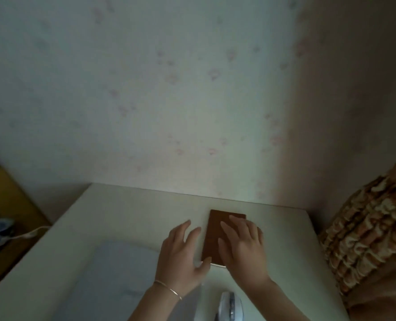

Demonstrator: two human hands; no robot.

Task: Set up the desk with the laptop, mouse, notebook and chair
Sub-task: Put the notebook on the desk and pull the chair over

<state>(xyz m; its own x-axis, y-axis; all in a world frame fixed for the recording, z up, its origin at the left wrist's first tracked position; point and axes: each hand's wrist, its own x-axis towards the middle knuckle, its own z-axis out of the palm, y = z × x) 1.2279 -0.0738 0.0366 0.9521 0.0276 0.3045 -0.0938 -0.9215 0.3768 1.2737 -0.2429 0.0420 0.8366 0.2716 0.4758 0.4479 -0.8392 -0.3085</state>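
Both hands are out over the white tabletop [127,212], forearms reaching in from six o'clock. The right hand [241,249] lies flat, palm down, on the brown notebook [215,232], fingers spread and pointing toward eleven o'clock; it presses on the cover rather than gripping it. The left hand [180,256] is open and loose, fingers spread toward twelve, resting at the notebook's nine o'clock edge with the thumb touching the near left corner. Whether that thumb hooks under the cover, I cannot tell. A thin bracelet [168,288] circles the left wrist.

The notebook lies closed and flat, its long axis running from six to twelve o'clock, tilted slightly toward one. It sits on the right half of the tabletop, near the back wall [169,89].

One notebook is in sight. One mouse [230,305], pale and glossy, lies at six o'clock from the notebook, just beside the right forearm, its long axis also running near to far. One grey laptop [122,274], lid shut, lies at eight o'clock from the notebook, partly under the left forearm. A ruffled brown curtain [366,228] hangs at three o'clock, off the tabletop.
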